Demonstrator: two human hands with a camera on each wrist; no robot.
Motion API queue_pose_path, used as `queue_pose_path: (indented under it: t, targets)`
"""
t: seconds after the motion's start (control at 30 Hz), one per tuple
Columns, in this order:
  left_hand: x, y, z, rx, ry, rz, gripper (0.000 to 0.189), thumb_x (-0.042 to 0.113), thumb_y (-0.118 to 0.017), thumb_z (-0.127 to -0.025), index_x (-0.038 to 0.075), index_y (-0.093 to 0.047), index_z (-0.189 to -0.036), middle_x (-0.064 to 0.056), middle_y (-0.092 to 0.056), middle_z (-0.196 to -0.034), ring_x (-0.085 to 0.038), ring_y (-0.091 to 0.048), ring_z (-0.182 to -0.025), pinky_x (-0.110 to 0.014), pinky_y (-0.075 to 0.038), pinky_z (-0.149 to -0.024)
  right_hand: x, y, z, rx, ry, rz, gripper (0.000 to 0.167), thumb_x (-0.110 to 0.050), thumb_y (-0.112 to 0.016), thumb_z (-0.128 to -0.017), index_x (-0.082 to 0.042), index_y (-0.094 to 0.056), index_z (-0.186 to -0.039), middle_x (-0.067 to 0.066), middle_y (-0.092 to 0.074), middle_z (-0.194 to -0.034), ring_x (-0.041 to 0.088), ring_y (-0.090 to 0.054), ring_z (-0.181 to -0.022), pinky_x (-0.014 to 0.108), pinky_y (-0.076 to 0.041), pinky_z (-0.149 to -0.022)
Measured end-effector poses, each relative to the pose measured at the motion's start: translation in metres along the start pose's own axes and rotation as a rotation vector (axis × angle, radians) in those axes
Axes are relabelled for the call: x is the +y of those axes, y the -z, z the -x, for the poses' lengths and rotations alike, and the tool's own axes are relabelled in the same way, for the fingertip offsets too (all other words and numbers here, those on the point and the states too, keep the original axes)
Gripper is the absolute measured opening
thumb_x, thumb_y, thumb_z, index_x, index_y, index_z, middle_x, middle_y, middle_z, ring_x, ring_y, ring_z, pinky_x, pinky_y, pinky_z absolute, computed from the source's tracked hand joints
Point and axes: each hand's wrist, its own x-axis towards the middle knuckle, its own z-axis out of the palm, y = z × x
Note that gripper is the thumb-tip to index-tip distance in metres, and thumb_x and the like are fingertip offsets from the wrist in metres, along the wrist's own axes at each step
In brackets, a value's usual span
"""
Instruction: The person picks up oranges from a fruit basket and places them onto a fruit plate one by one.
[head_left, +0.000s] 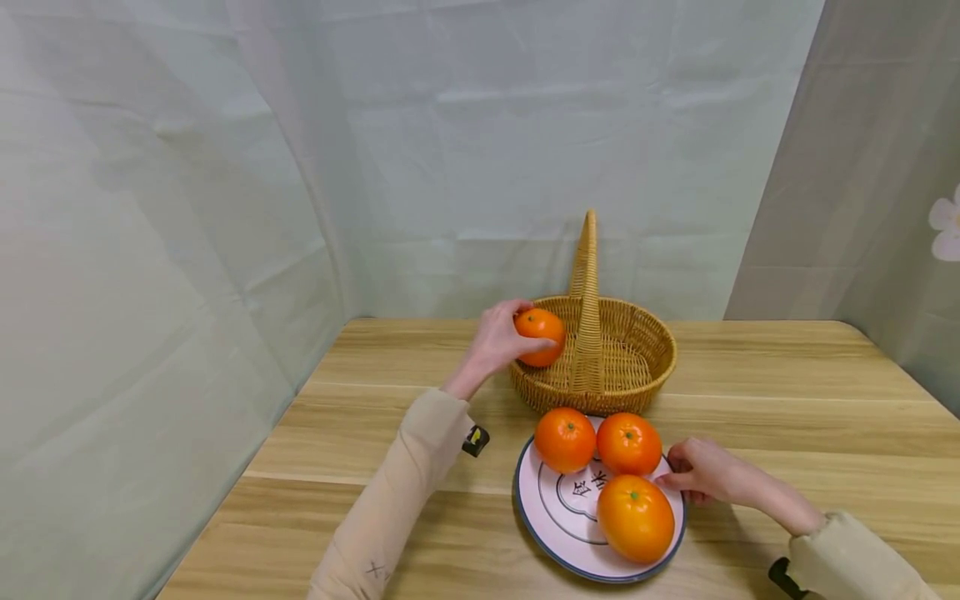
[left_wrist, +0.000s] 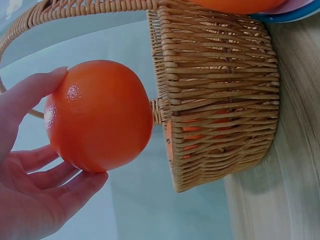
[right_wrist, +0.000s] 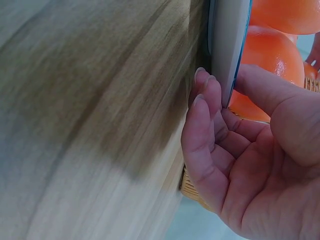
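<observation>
My left hand point(head_left: 498, 340) grips an orange point(left_wrist: 100, 116) between thumb and fingers, up at the left end of the wicker basket point(head_left: 651, 350). In the left wrist view this fruit hangs just above the basket's rim, and something orange point(left_wrist: 192, 134) shows through the weave below. At the near side, my right hand point(head_left: 708, 473) pinches the right rim of a white plate point(head_left: 551, 533) with a blue edge, thumb on top and fingers underneath. Three more oranges lie on that plate: one at back left point(head_left: 565, 440), one at back right point(head_left: 629, 443), a larger one in front point(head_left: 636, 518).
The basket's tall arched handle point(head_left: 589, 300) rises across its middle. Both basket and plate stand on a wood-grain table point(head_left: 795, 392), the plate close in front of the basket. Pale cloth point(head_left: 525, 150) hangs behind the table and along its left side.
</observation>
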Motion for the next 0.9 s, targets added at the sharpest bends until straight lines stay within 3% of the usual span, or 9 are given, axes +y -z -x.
queue_pose_path:
  t: [0.9]
  targets:
    - [0.002,0.018,0.01,0.022,-0.015,0.002,0.056,0.026,-0.079,-0.068,0.002,-0.056,-0.113,-0.01,-0.056,-0.107,-0.02,-0.052,-0.088,-0.029,-0.047,-0.069,0.0,0.0,-0.001,0.003,0.031,0.0,0.023,-0.017,-0.065,-0.084,-0.01,-0.053,-0.065,-0.008,-0.048,-0.051,0.006,-0.047,-0.041,0.023,-0.042,-0.037]
